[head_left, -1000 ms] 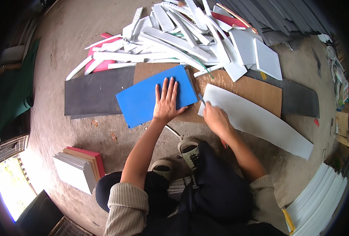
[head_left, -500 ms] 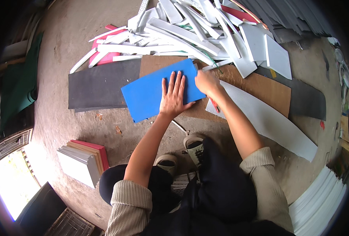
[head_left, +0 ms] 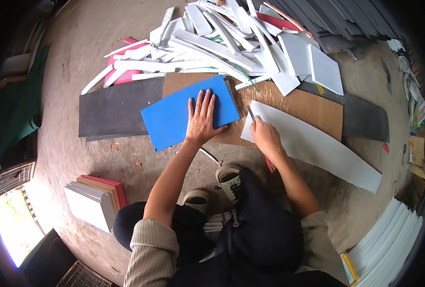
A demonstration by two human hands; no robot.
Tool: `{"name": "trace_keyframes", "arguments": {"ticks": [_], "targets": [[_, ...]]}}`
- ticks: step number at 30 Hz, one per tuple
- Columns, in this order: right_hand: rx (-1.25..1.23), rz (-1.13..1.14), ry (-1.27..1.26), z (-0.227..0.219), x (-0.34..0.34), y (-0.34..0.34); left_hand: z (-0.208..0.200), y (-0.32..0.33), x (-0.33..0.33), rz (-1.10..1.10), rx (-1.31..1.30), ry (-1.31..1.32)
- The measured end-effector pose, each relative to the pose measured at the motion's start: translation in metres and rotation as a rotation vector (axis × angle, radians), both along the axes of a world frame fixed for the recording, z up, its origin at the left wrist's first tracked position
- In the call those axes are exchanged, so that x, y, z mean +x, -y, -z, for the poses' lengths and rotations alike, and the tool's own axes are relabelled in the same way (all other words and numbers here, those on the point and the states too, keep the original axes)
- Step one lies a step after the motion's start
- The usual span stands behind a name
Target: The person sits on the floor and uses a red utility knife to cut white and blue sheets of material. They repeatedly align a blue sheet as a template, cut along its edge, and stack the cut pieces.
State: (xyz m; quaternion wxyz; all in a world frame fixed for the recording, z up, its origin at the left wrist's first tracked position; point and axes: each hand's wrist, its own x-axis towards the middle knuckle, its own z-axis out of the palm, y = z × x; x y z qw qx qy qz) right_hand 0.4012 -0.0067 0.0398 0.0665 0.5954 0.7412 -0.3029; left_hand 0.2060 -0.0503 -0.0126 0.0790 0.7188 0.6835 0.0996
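Concrete floor, heap of white pieces at far side; blue panel lies across brown board and dark sheet; left hand flat on panel, palm down, gripping nothing; right hand closed round red-handled knife, tip pointing away from person, over white ribbed strip, just right of panel

A blue rectangular panel lies flat, slanting up rightward over a brown board; a slim grey-bladed cutter, red-ended, tilts just beside its right end.
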Motion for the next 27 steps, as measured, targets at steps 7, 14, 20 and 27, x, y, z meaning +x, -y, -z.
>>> {"name": "trace_keyframes", "arguments": {"ticks": [7, 14, 20, 27], "targets": [[0.166, 0.031, -0.005, 0.037, -0.043, -0.040, -0.012, -0.001, -0.006, 0.068, 0.004, 0.015], [0.140, 0.057, 0.008, 0.041, -0.044, -0.041, -0.009, -0.003, -0.099, -0.073, 0.066, -0.248], [0.136, 0.047, 0.013, 0.045, -0.045, -0.043, 0.007, 0.001, -0.156, -0.387, 0.082, -0.370], [0.178, 0.024, 0.063, 0.045, -0.046, -0.040, 0.003, -0.056, -0.042, -0.002, 0.005, 0.132]]}}
